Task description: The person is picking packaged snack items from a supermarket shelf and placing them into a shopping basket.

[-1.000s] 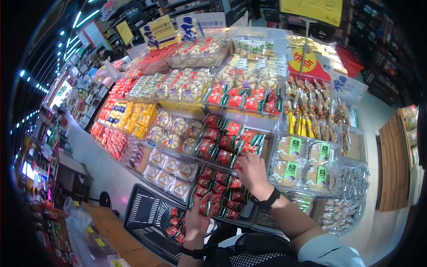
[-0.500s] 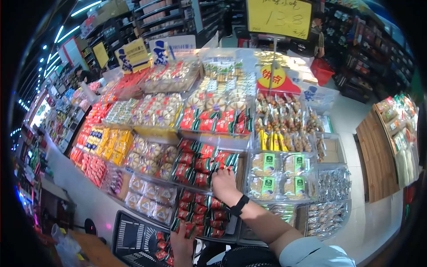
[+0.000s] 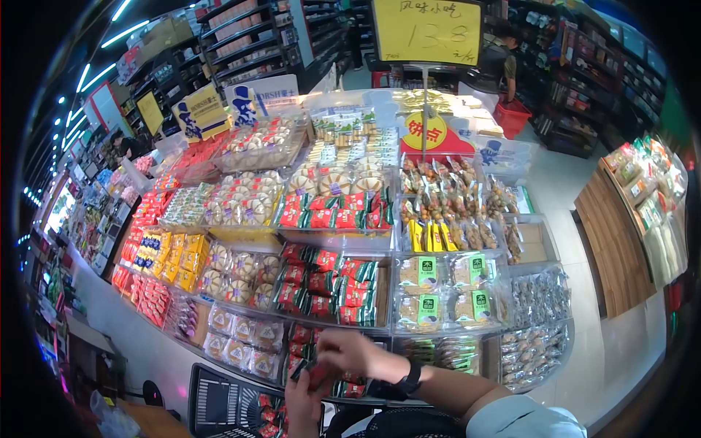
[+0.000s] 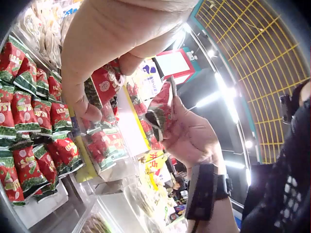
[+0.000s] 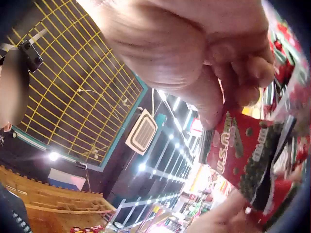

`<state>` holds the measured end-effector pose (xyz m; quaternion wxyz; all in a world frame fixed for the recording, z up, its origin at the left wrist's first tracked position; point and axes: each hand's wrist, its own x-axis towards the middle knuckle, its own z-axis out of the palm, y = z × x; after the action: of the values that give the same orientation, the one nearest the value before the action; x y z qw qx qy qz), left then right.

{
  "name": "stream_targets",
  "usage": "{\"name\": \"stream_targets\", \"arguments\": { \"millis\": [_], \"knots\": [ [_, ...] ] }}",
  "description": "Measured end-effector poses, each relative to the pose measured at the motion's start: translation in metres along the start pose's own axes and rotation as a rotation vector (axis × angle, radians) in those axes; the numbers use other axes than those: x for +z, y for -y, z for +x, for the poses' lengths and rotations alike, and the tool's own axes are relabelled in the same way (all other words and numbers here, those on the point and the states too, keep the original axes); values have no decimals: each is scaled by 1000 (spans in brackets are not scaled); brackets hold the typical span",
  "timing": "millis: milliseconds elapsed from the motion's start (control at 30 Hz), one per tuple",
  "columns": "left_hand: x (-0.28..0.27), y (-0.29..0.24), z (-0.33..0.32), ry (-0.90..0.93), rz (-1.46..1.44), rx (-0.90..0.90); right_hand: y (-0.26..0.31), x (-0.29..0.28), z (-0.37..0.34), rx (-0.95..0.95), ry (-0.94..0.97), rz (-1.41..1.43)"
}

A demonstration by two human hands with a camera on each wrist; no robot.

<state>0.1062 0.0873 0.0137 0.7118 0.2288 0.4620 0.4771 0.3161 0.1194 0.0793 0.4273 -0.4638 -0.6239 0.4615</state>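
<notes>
My left hand [image 3: 301, 401] is low in front of the bins, holding a small red-and-green snack packet [image 4: 106, 83] between thumb and fingers. Close beside it, my right hand [image 3: 354, 355] pinches another such snack packet [image 5: 235, 145] by its end, as the right wrist view shows. The left wrist view has this second packet [image 4: 164, 110] raised in the right hand's fingers. Below both hands lies a bin of the same red packets [image 3: 301, 334], partly covered by them. A dark shopping basket [image 3: 210, 394] at the lower left holds several red packets [image 3: 269, 417].
Tiered clear bins of wrapped snacks spread ahead, among them more red packets [image 3: 314, 281] and green-labelled cakes [image 3: 438, 292]. A yellow price sign [image 3: 427, 33] stands above the display. To the right is a wooden stand [image 3: 613, 233]. A person [image 3: 504, 62] stands at the back.
My right hand has drawn back from the upper red-packet bin toward my left hand, bringing a packet with it. My left hand keeps its packet near the basket. The head view has shifted.
</notes>
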Motion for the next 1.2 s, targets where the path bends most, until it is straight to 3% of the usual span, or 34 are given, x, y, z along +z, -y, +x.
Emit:
{"name": "stream_targets", "arguments": {
  "millis": [100, 233, 333, 400, 433, 500, 533, 633, 700, 733, 767, 867, 1100, 1200],
  "knots": [
    [-7, 6, 5, -15, -9, 17, -17, 29, -8, 66, 238, 77],
    [0, -2, -5, 118, -162, -166, -17, 42, -11, 69, 175, -4],
    [6, -6, -14, 89, -200, -145, -14, 43, -8, 92, 142, -73],
    [0, -8, -14, 347, 22, 55, -15, 45, -6, 122, 158, -64],
    [-3, -9, -14, 344, 15, 50, -15, 46, -5, 129, 162, -66],
    [-5, -16, -14, 204, 430, 1, -14, 48, -5, 103, 165, -15],
    [2, -15, -19, 146, 279, 24, -20, 52, -3, 35, 158, -8],
    [8, -22, -22, 105, 183, 39, -18, 46, 4, 12, 84, -68],
    [2, -33, -25, 68, 241, 29, -28, 38, 20, -87, -127, -383],
    [-12, -33, -21, 29, 219, 46, -29, 32, 29, -79, -241, -476],
    [-26, -33, -18, -19, 194, 66, -48, 25, 38, -76, -235, -541],
    [-67, -39, -8, -95, 128, 129, -38, 10, 51, 80, -363, -529],
    [-187, -43, -4, -352, -165, 241, -66, 18, 66, 289, -330, -752],
    [-236, -39, 0, -588, -241, 134, -77, 16, 68, 268, -323, -783]
  ]
}}
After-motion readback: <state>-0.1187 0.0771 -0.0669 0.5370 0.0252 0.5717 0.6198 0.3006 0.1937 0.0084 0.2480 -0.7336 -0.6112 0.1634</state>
